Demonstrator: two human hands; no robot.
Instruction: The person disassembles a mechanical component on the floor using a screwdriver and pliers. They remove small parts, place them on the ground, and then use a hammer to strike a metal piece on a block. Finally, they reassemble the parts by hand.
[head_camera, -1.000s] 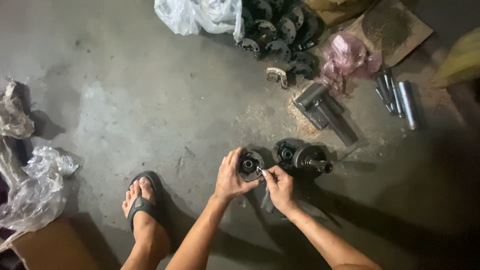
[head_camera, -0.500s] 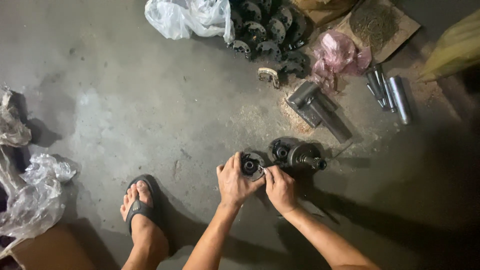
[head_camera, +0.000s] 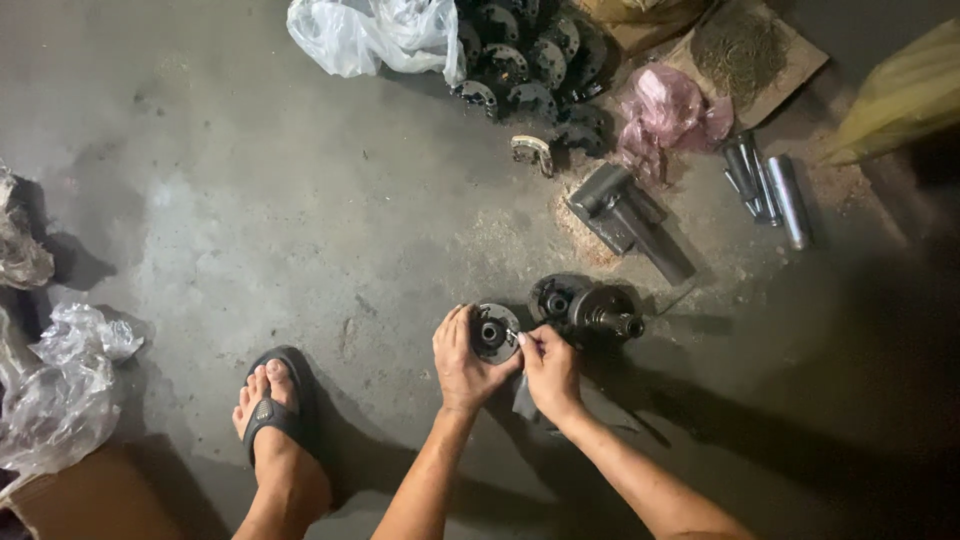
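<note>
My left hand (head_camera: 463, 362) grips a round dark metal disc part (head_camera: 493, 332) with a central hole, held just above the concrete floor. My right hand (head_camera: 550, 370) pinches a small thin tool or pin at the disc's right edge. Just right of the hands lie a second round dark part (head_camera: 553, 297) and a cylindrical metal assembly with a shaft (head_camera: 608, 313) on the floor.
A pile of several black disc parts (head_camera: 525, 55) lies at the top beside a white plastic bag (head_camera: 375, 32). A pink bag (head_camera: 668, 105), a grey metal block (head_camera: 625, 215) and metal rods (head_camera: 770, 185) are at upper right. My sandalled foot (head_camera: 275, 420) is at lower left, near crumpled plastic (head_camera: 60, 385).
The view has shifted slightly. Both hands stay on the disc part, with the right hand's fingers working at its edge.
</note>
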